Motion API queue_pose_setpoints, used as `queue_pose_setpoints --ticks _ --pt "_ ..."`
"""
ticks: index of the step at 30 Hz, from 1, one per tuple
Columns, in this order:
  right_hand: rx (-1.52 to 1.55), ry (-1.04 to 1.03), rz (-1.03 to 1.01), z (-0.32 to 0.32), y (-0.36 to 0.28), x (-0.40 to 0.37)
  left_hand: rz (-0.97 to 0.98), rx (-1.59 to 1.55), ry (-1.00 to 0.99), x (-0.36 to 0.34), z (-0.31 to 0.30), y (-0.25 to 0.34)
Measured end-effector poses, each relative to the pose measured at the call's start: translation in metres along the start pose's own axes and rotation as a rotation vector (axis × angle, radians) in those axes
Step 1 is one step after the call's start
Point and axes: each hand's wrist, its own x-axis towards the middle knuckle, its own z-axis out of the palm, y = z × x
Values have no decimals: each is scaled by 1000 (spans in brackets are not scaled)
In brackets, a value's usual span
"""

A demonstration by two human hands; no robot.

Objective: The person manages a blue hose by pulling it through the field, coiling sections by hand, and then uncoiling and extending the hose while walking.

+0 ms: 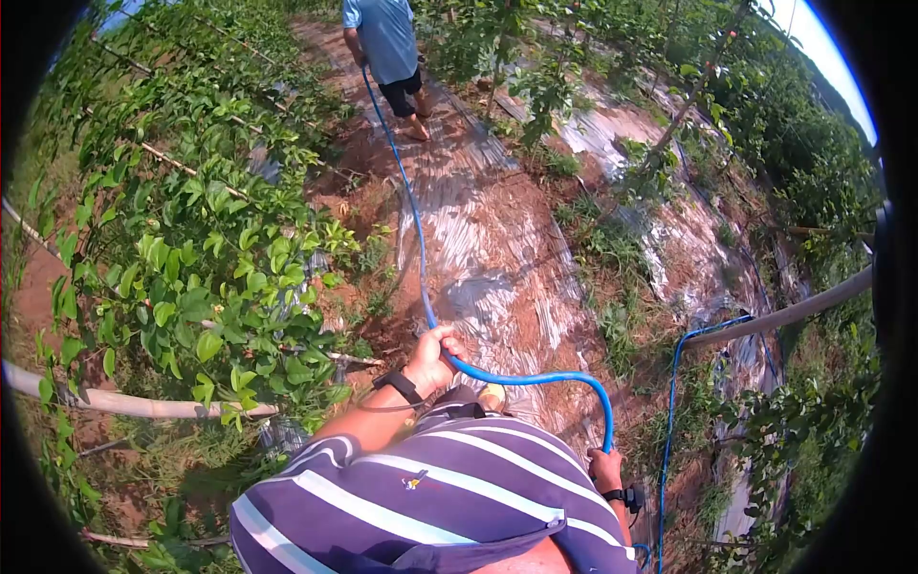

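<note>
A blue hose (535, 379) runs across my front, bending in a loop between my two hands. My left hand (432, 356) is closed around it ahead of my chest, and a dark band circles that wrist. Lower and to the right, my right hand (604, 469) grips the same hose beside my hip; its wrist carries a dark strap with a small device. From my left hand the hose stretches forward along the path to another person (384, 48) in a blue shirt and dark shorts, whose hand holds it.
Leafy plants (191, 277) on poles line the left side. A wooden pole (794, 311) juts in from the right, with a thinner blue tube (672, 402) hanging over it. Silvery plastic sheeting (478, 230), soil and dry matter cover the ground ahead.
</note>
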Motion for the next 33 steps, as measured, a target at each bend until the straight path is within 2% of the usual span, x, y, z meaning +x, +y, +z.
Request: queue_pose_setpoints --ticks 2,6,9,11,12,14,17,18,19,22,24,25,27,29,31,33 --pt "-22 18 -23 4 7 2 73 21 -46 5 -6 7" --pt "-139 -4 -82 -3 46 13 39 31 -14 1 -3 7" --pt "-218 58 45 -13 82 13 18 39 17 -4 1 -8" --pt "-316 50 -24 -24 104 8 -27 75 30 -9 4 -22" --pt "-380 53 -193 -29 116 2 -49 82 15 -11 3 -27" --pt "-141 88 -20 -35 134 -3 -53 104 20 -15 5 -38" --pt "-220 106 -17 -43 187 10 -64 138 5 -21 5 -49" --pt "-339 84 -28 -47 156 -16 -68 152 3 -24 6 -53" --pt "-334 86 -26 -47 157 -17 -72 165 0 -26 8 -57" --pt "-140 52 -33 -50 164 -26 -116 154 -43 -26 5 -76" --pt "-317 22 -351 -46 153 -27 -119 191 -50 -28 12 -94" --pt "-312 26 -344 -44 142 -36 -126 220 -43 -34 14 -106" --pt "-306 -71 -558 -43 101 -57 -149 241 -49 -41 19 -125" --pt "-351 -73 -589 -43 51 -89 -175 261 -167 -44 18 -142" --pt "-280 -136 -615 -45 19 -107 -186 241 -180 -49 21 -156" --pt "-287 -114 -663 -47 2 -140 -231 230 -188 -48 7 -175"
